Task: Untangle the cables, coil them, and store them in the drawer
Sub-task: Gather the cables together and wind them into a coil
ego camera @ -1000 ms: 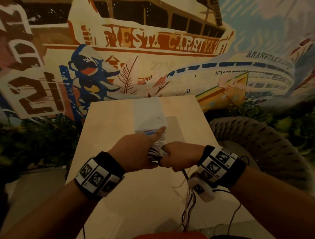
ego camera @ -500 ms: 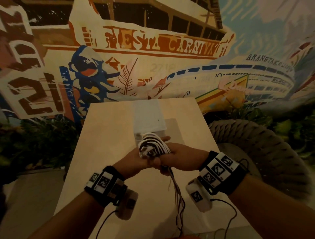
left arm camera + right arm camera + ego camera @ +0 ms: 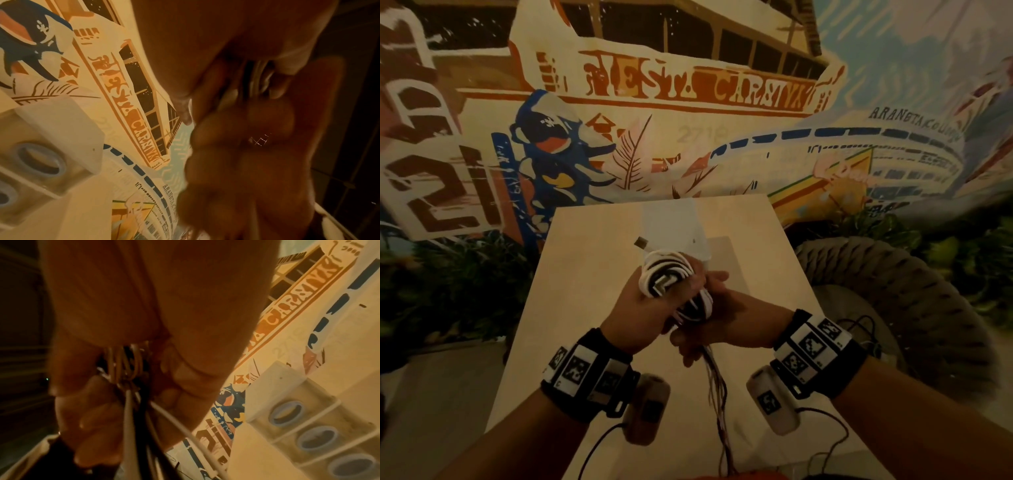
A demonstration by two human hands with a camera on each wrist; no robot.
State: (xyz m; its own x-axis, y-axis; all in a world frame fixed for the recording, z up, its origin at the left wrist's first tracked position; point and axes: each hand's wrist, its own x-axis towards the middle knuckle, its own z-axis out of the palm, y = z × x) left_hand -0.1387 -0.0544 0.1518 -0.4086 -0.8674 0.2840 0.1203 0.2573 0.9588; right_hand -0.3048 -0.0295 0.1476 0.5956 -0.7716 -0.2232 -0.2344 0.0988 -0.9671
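A coil of black and white cables point(image 3: 666, 275) is held up over the pale wooden table point(image 3: 585, 274). My left hand point(image 3: 645, 303) grips the coil from the left, palm turned up. My right hand point(image 3: 739, 318) grips the same bundle just below and to the right. A USB plug point(image 3: 642, 242) pokes out of the coil's top. Loose strands point(image 3: 717, 394) hang from my right fist toward the table's near edge. In the right wrist view the cables point(image 3: 127, 365) run through my curled fingers point(image 3: 96, 423). The white drawer unit point(image 3: 678, 229) stands behind the hands, its drawers shut.
The drawer unit point(image 3: 308, 418) shows three fronts with blue ring pulls; it also appears at left in the left wrist view point(image 3: 51, 138). A woven rope chair point(image 3: 900, 308) stands close to the table's right side. A painted mural wall and plants lie behind.
The bundle has been lifted and turned, so the coil now stands above my left hand with the plug sticking out. My left hand rolled palm up.
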